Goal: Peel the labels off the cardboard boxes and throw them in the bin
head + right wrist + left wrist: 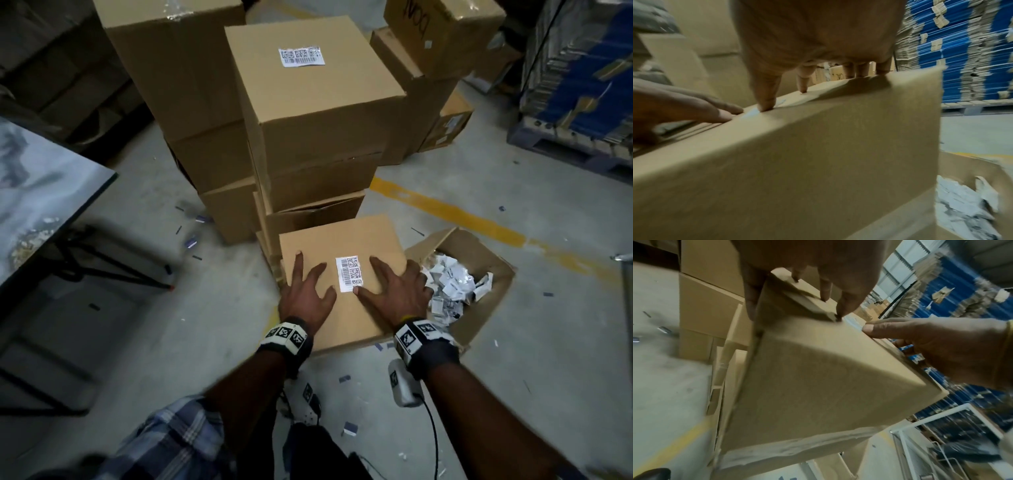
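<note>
low in the middle of the head view a cardboard box [346, 284] lies under both hands, its top carrying a white barcode label [349, 274] still stuck flat. the left hand [306, 294] lies spread on the box top just left of the label, fingers straight and splayed, gripping nothing. the right hand [399, 289] lies flat just right of the label, fingers extended toward the far edge, its thumb tip touching the label's lower corner, nothing pinched. to the right of the box, touching it, an open cardboard bin [493, 308] holds a heap of crumpled white labels [452, 284]. above in the frame stands a stack of boxes [308, 137], the top one bearing another label [301, 56]. grey floor with a yellow line [455, 216] at right.
</note>
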`<state>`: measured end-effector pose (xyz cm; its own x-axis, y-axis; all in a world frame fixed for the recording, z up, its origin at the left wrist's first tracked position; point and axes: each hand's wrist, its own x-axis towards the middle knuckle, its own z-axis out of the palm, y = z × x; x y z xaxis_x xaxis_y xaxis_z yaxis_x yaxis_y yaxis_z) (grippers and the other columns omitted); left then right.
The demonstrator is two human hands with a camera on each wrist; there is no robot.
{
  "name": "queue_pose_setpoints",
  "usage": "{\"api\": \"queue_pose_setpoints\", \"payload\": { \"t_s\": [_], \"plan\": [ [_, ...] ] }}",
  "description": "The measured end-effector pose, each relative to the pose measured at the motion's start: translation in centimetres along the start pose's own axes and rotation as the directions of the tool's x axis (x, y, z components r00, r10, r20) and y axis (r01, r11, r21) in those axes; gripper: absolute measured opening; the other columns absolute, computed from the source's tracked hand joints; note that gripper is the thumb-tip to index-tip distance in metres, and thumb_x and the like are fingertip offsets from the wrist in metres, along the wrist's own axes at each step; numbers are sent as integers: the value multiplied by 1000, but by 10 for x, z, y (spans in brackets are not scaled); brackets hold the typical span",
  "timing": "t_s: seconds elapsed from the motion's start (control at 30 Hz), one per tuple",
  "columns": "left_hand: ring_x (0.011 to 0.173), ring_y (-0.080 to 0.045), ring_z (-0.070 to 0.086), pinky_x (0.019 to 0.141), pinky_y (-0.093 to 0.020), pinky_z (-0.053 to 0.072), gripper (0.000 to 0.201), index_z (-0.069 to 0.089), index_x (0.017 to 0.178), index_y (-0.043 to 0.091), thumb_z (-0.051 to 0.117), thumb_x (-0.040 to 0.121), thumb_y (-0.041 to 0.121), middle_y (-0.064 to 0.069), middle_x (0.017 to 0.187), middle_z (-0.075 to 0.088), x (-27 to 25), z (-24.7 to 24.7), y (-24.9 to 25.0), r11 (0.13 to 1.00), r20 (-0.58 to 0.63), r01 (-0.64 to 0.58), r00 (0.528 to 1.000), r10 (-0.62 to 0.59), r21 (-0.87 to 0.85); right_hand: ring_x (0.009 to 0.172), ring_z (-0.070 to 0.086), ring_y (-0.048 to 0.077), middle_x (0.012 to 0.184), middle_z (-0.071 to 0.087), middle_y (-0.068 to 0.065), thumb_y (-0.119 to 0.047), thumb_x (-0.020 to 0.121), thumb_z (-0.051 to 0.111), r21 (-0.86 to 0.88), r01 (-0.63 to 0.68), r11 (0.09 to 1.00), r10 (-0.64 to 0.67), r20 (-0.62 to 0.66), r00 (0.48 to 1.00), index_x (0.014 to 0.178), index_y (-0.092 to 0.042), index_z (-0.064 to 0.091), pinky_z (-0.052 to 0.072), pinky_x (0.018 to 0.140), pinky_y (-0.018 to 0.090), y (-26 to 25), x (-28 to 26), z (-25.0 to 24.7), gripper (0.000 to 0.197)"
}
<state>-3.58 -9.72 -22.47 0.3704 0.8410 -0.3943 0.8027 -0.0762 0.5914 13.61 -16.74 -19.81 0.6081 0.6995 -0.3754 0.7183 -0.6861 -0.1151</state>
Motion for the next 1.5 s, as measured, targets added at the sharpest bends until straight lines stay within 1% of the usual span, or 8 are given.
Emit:
{"api": "queue_pose_setpoints", "payload": {
  "t_s": [0.23,0.4,0.57,0.8,0.9,1.13,1.3,1.5],
  "plan": [
    [132,-35,41,103,-43,40,52,36,140,54,50,90,60,25,162,0,-95,-69,-31,997,-128,-14,991,25,81,127,35,42,139,31,20,-78,74,59,111,79,991,-75,-43,996,146,-52,32,34,107,52,-37,-112,-24,81],
    [132,-30,44,101,-43,43,53,38,136,57,46,84,65,27,161,3,-149,-139,-65,992,-283,72,958,-40,102,127,35,43,142,26,20,-76,76,58,198,266,944,-262,-46,964,146,-51,32,33,107,51,-98,-165,-44,79],
    [133,-26,47,105,-41,42,51,45,133,52,52,84,62,23,162,11,-199,-220,-103,987,-491,155,864,-115,42,140,20,44,162,1,14,-72,80,57,184,502,845,-496,-79,864,145,-55,31,24,111,55,-187,-208,-65,72],
    [132,-27,48,104,-39,41,48,48,132,51,55,86,57,21,162,13,-256,-319,-169,954,-689,278,670,-276,-112,141,20,42,162,-1,3,-70,87,48,170,736,656,-714,-177,677,138,-59,39,17,113,57,-333,-255,-81,53],
    [130,-33,48,104,-40,38,48,46,134,53,55,87,57,21,162,12,-269,-357,-208,921,-717,342,593,-366,-187,135,24,46,160,3,7,-65,88,50,93,785,613,-767,-171,619,135,-57,42,23,109,56,-407,-275,-76,49],
    [128,-32,49,98,-40,40,51,43,135,54,52,85,60,20,163,10,-273,-453,-330,856,-736,430,473,-484,-286,129,33,44,158,12,6,-48,93,58,41,870,491,-865,-91,493,132,-55,49,29,107,52,-576,-308,-49,41],
    [129,-34,48,100,-41,40,51,45,136,50,52,85,56,16,164,12,-256,-512,-403,817,-718,453,425,-550,-357,128,34,45,157,15,6,-51,93,56,-18,889,457,-888,-54,456,132,-56,49,31,107,52,-686,-317,-20,41],
    [133,-39,43,105,-42,37,54,44,141,45,52,87,47,12,165,10,-229,-548,-470,772,-660,470,422,-622,-427,131,33,45,157,14,7,-50,93,53,-90,900,427,-900,52,432,135,-59,44,32,107,52,-770,-312,13,44]
  ]
}}
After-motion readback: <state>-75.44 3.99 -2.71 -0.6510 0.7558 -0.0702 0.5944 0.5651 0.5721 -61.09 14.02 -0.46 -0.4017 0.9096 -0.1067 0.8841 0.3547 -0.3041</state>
